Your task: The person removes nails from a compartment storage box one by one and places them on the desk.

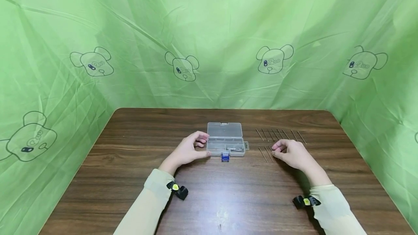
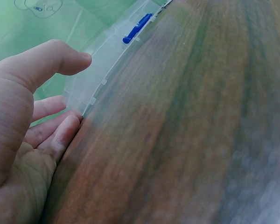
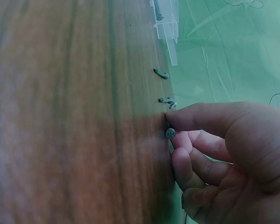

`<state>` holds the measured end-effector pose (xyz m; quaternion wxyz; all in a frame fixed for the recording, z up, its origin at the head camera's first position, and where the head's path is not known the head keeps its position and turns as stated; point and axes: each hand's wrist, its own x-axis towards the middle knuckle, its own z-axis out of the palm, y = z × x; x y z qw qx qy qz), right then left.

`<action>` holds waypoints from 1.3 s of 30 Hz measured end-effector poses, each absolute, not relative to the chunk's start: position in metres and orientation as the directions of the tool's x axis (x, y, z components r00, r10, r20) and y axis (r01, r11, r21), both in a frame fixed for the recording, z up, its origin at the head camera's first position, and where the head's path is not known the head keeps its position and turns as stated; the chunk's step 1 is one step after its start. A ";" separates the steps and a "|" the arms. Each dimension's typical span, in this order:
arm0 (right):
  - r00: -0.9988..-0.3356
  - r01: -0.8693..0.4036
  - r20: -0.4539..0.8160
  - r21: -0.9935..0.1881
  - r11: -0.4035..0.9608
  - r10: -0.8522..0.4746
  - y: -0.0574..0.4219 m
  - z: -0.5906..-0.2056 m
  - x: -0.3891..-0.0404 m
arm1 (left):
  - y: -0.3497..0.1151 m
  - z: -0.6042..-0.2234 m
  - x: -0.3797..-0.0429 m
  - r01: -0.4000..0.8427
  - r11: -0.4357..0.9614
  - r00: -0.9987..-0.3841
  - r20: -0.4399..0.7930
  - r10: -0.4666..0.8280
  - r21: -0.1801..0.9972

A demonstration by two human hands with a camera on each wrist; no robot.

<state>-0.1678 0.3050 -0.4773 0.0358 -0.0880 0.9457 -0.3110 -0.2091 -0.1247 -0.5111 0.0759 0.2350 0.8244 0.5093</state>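
Note:
A clear plastic compartment box (image 1: 225, 140) lies with its lid (image 1: 225, 130) raised at the back and a blue latch (image 1: 225, 157) hanging at its front. Several nails (image 1: 236, 149) lie in its front right compartment. My left hand (image 1: 189, 148) holds the box's left end, thumb at the front corner and fingers along the side. To the right of the box, my right hand (image 1: 292, 153) pinches a nail (image 3: 170, 133) between thumb and fingers, low at the table; its textured head shows in the right wrist view. Loose nails (image 1: 263, 155) lie just left of that hand.
Behind the right hand, several nails (image 1: 274, 135) lie in a slanting row on the wooden table (image 1: 147, 130). A clear tab (image 1: 246, 145) sticks out from the box's right side. Green cloth (image 1: 212, 28) hangs around the table's back and sides.

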 end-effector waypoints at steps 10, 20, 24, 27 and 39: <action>-0.984 -0.144 -0.003 -0.591 0.793 -0.180 0.305 -0.477 -0.167 | -0.124 -0.511 -0.210 0.316 0.363 -0.875 0.122 0.468 0.877; -0.983 -0.151 0.006 -0.590 0.794 -0.182 0.306 -0.475 -0.167 | -0.124 -0.510 -0.209 0.308 0.378 -0.879 0.110 0.463 0.873; -0.984 -0.147 0.006 -0.595 0.791 -0.178 0.307 -0.475 -0.167 | -0.124 -0.510 -0.209 0.302 0.377 -0.881 0.106 0.460 0.875; -0.984 -0.146 0.006 -0.601 0.786 -0.178 0.307 -0.474 -0.167 | -0.125 -0.511 -0.209 0.302 0.374 -0.881 0.107 0.460 0.877; -0.979 -0.180 0.039 -0.626 0.759 -0.200 0.301 -0.462 -0.165 | -0.125 -0.510 -0.209 0.299 0.340 -0.879 0.119 0.461 0.892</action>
